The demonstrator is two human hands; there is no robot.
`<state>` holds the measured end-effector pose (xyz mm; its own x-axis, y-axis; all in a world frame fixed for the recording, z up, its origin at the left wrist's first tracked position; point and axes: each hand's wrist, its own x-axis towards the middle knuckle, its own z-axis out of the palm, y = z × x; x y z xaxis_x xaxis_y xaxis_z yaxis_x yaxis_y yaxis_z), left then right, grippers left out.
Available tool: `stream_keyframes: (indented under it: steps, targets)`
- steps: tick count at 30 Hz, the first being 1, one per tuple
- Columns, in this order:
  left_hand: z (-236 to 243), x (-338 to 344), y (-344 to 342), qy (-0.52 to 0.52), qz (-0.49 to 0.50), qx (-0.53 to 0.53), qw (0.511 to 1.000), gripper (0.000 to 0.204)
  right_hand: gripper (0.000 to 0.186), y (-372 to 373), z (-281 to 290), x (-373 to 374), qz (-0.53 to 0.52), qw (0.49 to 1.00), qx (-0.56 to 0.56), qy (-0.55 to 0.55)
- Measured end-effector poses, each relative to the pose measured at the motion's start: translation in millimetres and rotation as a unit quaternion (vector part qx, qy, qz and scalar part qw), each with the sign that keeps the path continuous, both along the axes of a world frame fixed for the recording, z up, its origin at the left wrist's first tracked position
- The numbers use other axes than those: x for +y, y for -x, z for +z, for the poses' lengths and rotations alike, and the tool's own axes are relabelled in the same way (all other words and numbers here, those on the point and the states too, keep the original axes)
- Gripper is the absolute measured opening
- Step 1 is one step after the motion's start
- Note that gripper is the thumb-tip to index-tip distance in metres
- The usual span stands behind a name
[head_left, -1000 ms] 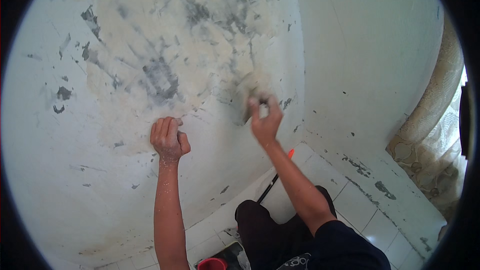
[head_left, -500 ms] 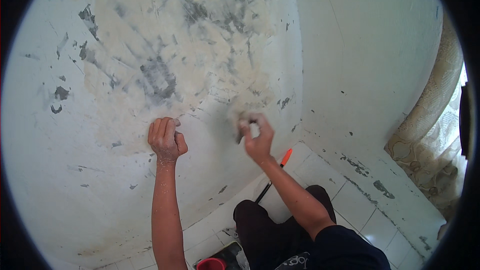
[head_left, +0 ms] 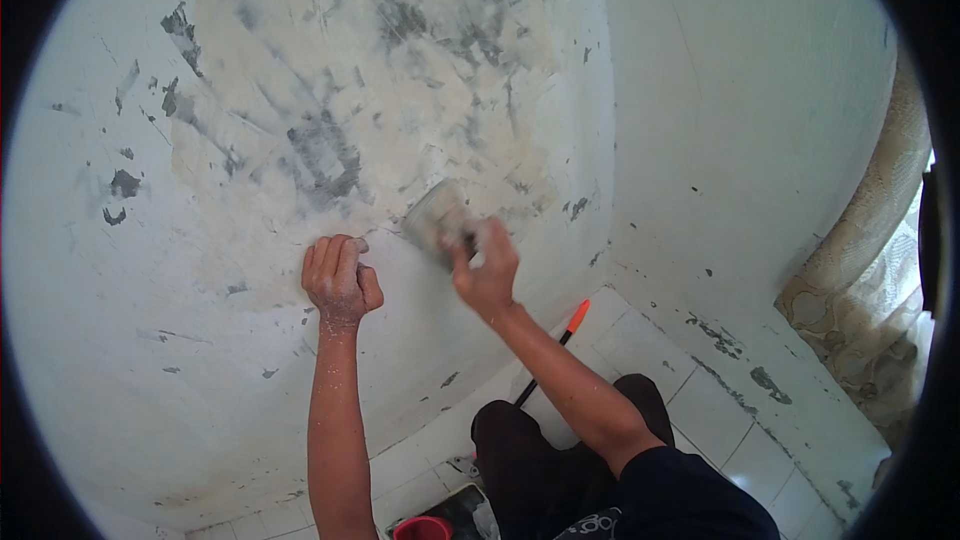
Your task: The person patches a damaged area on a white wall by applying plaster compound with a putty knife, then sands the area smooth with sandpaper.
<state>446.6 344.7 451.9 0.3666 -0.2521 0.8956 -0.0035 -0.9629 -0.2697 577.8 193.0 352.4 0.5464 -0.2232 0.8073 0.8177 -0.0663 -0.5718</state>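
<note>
- One right hand (head_left: 487, 275) gripped flat greyish tool (head_left: 430, 218), blurred, at patchy wall (head_left: 250, 70)
- Left hand (head_left: 338, 280) was curled closed at wall
- Orange-tipped black stick (head_left: 579, 316) showed below right hand

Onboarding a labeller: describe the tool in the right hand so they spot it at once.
Find the large pale wall with ragged grey patches. Near the lower edge of that patchy area, the person's right hand grips a flat, greyish, roughly four-sided tool, slightly blurred. Being hand-held sets it apart from the patches.
</note>
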Motion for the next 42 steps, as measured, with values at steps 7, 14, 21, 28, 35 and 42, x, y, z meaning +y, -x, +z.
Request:
stream_keyframes:
  steps: [7, 14, 21, 28, 35, 42]
  targets:
    - [2, 2, -4, -0.009, -0.001, 0.004, 1.000, 0.022, 0.026, -12, -22, -63, 0.521, 0.744, 0.319, -0.269]
    - [0, 3, -2, -0.011, 0.003, 0.003, 1.000, 0.022, 0.034, -29, -30, -81, 0.592, 0.634, 0.320, -0.382]
    - [2, 1, -1, -0.010, -0.001, 0.006, 1.000, 0.022, 0.020, -26, -60, -68, 0.160, 0.934, 0.286, -0.139]
    - [-1, 3, -1, -0.005, 0.007, 0.008, 1.000, 0.022, 0.019, -44, -42, -21, -0.003, 0.988, 0.140, -0.064]
    - [2, -2, -7, -0.008, 0.002, -0.004, 1.000, 0.023, 0.022, 19, -80, 8, 0.035, 0.998, 0.049, 0.020]
    - [-2, 8, 1, -0.006, 0.019, 0.017, 1.000, 0.022, 0.018, 34, -73, -20, 0.151, 0.987, 0.043, -0.016]
